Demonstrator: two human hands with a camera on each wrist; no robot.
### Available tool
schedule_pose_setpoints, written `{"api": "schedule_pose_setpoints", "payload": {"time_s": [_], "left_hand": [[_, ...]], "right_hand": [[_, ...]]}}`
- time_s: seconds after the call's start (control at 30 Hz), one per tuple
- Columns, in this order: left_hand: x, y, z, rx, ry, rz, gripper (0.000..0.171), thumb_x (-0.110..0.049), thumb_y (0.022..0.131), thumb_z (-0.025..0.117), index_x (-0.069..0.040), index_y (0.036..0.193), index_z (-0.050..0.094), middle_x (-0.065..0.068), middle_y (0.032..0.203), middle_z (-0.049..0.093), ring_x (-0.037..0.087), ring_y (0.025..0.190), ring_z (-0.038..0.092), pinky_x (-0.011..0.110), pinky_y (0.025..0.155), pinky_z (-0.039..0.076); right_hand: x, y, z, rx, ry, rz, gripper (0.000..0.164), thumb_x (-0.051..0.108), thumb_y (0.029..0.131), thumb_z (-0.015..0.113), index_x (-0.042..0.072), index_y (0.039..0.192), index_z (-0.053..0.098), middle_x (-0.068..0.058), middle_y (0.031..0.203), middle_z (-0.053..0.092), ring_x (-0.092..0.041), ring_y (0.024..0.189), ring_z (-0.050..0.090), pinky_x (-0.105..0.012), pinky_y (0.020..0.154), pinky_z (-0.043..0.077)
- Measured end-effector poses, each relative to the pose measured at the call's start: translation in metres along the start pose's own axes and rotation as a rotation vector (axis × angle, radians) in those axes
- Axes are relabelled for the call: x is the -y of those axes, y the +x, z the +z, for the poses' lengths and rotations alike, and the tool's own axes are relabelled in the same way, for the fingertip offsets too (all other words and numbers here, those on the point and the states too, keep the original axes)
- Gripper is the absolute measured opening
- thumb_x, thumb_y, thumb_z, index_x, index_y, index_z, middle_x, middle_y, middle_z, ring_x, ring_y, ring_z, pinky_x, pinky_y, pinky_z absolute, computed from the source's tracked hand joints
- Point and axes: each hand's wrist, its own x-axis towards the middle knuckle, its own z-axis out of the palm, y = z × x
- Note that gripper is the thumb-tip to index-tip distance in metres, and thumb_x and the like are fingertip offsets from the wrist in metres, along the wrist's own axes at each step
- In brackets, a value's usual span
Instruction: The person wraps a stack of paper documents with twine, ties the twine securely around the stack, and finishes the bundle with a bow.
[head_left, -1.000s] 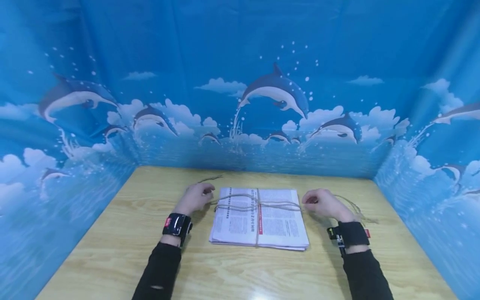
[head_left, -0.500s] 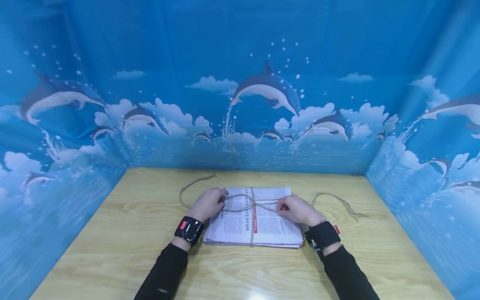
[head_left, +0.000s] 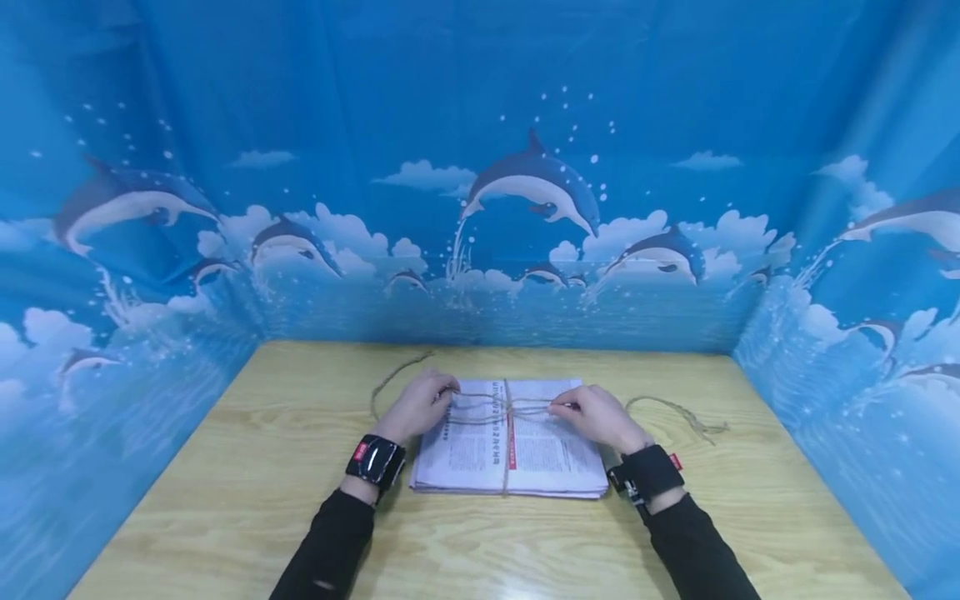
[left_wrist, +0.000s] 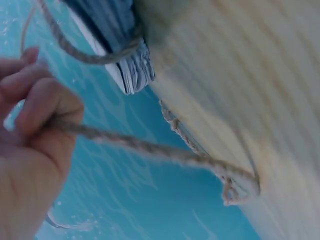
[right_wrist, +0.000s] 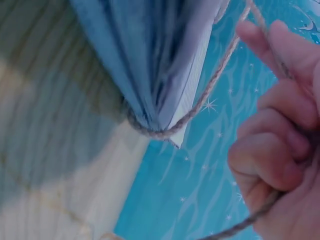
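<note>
A stack of folded newspapers (head_left: 472, 467) lies on the table, with brown twine (head_left: 506, 467) wrapped over it lengthwise and crosswise. The strands meet near the middle of the top sheet. My left hand (head_left: 415, 407) pinches one twine end above the stack's left edge; in the left wrist view its curled fingers (left_wrist: 50, 102) grip the strand, whose tail runs down to the table. My right hand (head_left: 597, 417) pinches the other end above the right side. The right wrist view shows those fingers (right_wrist: 272, 155) curled round twine, while a strand bends round the stack's edge (right_wrist: 160, 115).
A wood-grain table (head_left: 225, 500) carries the stack. Loose twine tails curve over the table behind the left hand and to the right of the right hand. A blue curtain (head_left: 360, 308) printed with dolphins encloses the back and both sides.
Both hands have come inward from beside the stack to above it, holding the twine. In the last half second they have barely moved; the strands between them look straighter.
</note>
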Motion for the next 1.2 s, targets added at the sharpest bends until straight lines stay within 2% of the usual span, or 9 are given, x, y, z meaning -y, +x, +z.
{"api": "schedule_pose_setpoints", "payload": {"time_s": [0.13, 0.27, 0.37, 0.5, 0.6, 0.73, 0.83, 1.03, 1.2], "left_hand": [[0.002, 0.000, -0.003, 0.011, 0.016, -0.010, 0.020, -0.033, 0.095, 0.064, -0.016, 0.094, 0.074, -0.005, 0.078, 0.066, 0.009, 0.063, 0.054, 0.028, 0.061, 0.046], [0.009, -0.003, -0.008, 0.001, 0.011, -0.044, 0.027, -0.037, 0.093, 0.066, -0.017, 0.075, 0.070, -0.006, 0.065, 0.058, 0.010, 0.057, 0.049, 0.027, 0.055, 0.041], [0.016, -0.006, -0.013, 0.036, -0.020, -0.069, 0.032, -0.034, 0.092, 0.067, -0.014, 0.068, 0.066, -0.005, 0.060, 0.053, 0.011, 0.052, 0.046, 0.026, 0.051, 0.039], [0.023, -0.009, -0.019, 0.118, -0.059, -0.116, 0.032, -0.029, 0.091, 0.069, -0.011, 0.065, 0.065, -0.004, 0.057, 0.051, 0.009, 0.049, 0.042, 0.023, 0.047, 0.035], [0.024, -0.008, -0.020, 0.154, -0.043, -0.118, 0.025, -0.024, 0.091, 0.069, -0.011, 0.070, 0.068, -0.004, 0.060, 0.054, 0.009, 0.051, 0.044, 0.023, 0.049, 0.037], [0.018, -0.005, -0.016, 0.129, -0.003, -0.079, 0.014, -0.021, 0.093, 0.066, -0.012, 0.086, 0.073, -0.004, 0.073, 0.062, 0.009, 0.060, 0.051, 0.025, 0.056, 0.043], [0.012, -0.004, -0.013, 0.097, -0.004, -0.078, 0.018, -0.030, 0.094, 0.065, -0.015, 0.093, 0.075, -0.003, 0.080, 0.066, 0.011, 0.061, 0.053, 0.028, 0.057, 0.044], [0.006, -0.004, -0.008, 0.092, 0.002, -0.119, 0.027, -0.034, 0.096, 0.062, -0.014, 0.079, 0.071, -0.002, 0.067, 0.057, 0.012, 0.054, 0.048, 0.027, 0.051, 0.040], [0.010, -0.005, -0.003, 0.176, -0.004, -0.132, 0.033, -0.029, 0.100, 0.055, -0.013, 0.071, 0.059, -0.002, 0.061, 0.048, 0.012, 0.053, 0.046, 0.026, 0.049, 0.040]], "right_hand": [[-0.002, 0.000, 0.000, -0.026, -0.006, -0.027, 0.014, 0.028, 0.092, 0.068, 0.018, 0.094, 0.078, 0.006, 0.084, 0.074, -0.003, 0.065, 0.057, -0.026, 0.064, 0.047], [-0.008, 0.001, 0.000, 0.038, 0.038, -0.076, 0.013, 0.024, 0.093, 0.067, 0.017, 0.088, 0.077, 0.007, 0.079, 0.071, -0.001, 0.063, 0.054, -0.022, 0.062, 0.045], [-0.016, 0.000, -0.002, 0.103, 0.087, -0.090, 0.014, 0.020, 0.094, 0.066, 0.015, 0.085, 0.075, 0.006, 0.076, 0.069, -0.002, 0.060, 0.050, -0.021, 0.060, 0.044], [-0.022, -0.001, -0.007, 0.156, 0.117, -0.076, 0.014, 0.018, 0.094, 0.065, 0.015, 0.087, 0.076, 0.004, 0.076, 0.068, -0.004, 0.058, 0.048, -0.022, 0.059, 0.041], [-0.020, -0.002, -0.008, 0.167, 0.089, -0.081, 0.015, 0.017, 0.097, 0.061, 0.015, 0.092, 0.075, 0.005, 0.084, 0.070, -0.005, 0.069, 0.056, -0.024, 0.067, 0.046], [-0.012, 0.000, -0.005, 0.188, 0.089, -0.067, 0.022, 0.009, 0.101, 0.049, 0.011, 0.094, 0.070, 0.001, 0.085, 0.068, -0.009, 0.076, 0.059, -0.028, 0.073, 0.049], [-0.007, 0.002, -0.001, 0.182, 0.106, -0.011, 0.024, 0.010, 0.102, 0.044, 0.013, 0.086, 0.062, 0.002, 0.075, 0.056, -0.010, 0.066, 0.051, -0.026, 0.064, 0.044], [-0.004, 0.005, 0.006, 0.122, 0.099, -0.015, 0.035, 0.030, 0.099, 0.057, 0.019, 0.068, 0.046, 0.009, 0.060, 0.035, -0.006, 0.051, 0.036, -0.021, 0.052, 0.032], [-0.012, 0.003, 0.004, 0.132, 0.126, -0.043, 0.037, 0.025, 0.100, 0.057, 0.014, 0.065, 0.053, 0.009, 0.056, 0.032, -0.005, 0.049, 0.030, -0.020, 0.054, 0.029]]}}
